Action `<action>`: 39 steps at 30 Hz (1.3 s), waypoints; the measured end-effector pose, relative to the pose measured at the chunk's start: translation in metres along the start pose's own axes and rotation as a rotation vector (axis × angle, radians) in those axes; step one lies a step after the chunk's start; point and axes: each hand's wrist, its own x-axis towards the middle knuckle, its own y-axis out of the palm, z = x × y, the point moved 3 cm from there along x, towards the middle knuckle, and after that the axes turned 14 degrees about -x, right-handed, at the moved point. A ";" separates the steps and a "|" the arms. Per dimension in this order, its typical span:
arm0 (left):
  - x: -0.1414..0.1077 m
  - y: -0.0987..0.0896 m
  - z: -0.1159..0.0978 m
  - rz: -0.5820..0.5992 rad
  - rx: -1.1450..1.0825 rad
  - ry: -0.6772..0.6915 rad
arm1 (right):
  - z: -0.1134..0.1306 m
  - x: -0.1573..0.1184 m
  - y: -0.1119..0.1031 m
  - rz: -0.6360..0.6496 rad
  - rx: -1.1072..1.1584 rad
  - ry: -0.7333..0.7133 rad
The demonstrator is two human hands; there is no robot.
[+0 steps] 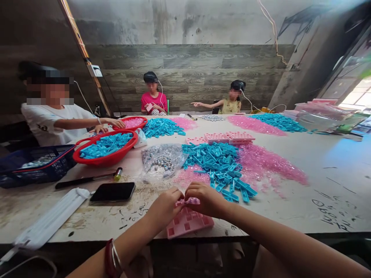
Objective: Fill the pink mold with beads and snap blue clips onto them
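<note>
At the near edge of the table lies a pink block with square holes point(188, 224). My left hand point(165, 206) is over its far left side, the fingers curled in a pinch. Close beside it, my right hand point(205, 199) bends over the far edge, its fingertips also pressed together. Shiny pink bits show between the hands, but what the fingertips grip is hidden. Just beyond the hands are a heap of blue plastic pieces point(214, 160), a small pile of clear pink pieces point(193, 175) and a larger pink pile point(266, 164).
Left of my hands lie a phone point(113, 192), a hammer point(87, 179) and a white power strip point(53, 216). Behind them stand a red basket point(107, 160), a dark blue basket point(31, 173) and a bag of small metal parts point(164, 160). Several people sit around the table.
</note>
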 end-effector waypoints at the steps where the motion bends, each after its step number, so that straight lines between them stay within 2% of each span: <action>1: 0.000 0.000 0.000 -0.003 0.005 0.000 | 0.000 0.000 0.000 -0.003 0.006 0.000; 10: 0.001 0.001 0.000 -0.002 0.033 0.001 | -0.003 -0.003 0.004 -0.017 0.095 0.007; 20: 0.005 0.004 0.005 0.015 0.018 0.044 | 0.001 0.003 0.002 0.045 0.010 0.023; 26: 0.008 0.003 0.007 -0.021 0.014 0.042 | 0.001 0.006 0.000 0.073 0.019 0.044; 34: 0.016 0.005 0.011 0.106 0.037 0.002 | -0.002 0.015 0.003 0.143 0.036 0.046; 39: 0.020 0.003 0.014 0.179 -0.023 0.054 | -0.003 0.019 0.006 0.183 0.035 0.050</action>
